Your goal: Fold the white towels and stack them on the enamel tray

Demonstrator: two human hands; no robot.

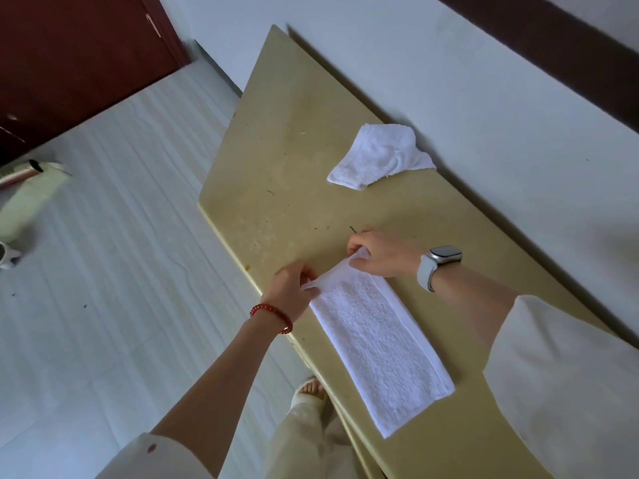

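Yellow table (294, 160), flat folded towel (380, 344), seemingly crumpled towel (378, 155)

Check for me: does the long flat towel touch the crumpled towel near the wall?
Apart. The head view shows bare table between the long towel and the crumpled towel.

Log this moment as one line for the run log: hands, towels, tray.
left hand: pinches near corner | right hand: pinches far corner | long towel: flat strip on table | second towel: crumpled, untouched | tray: not visible
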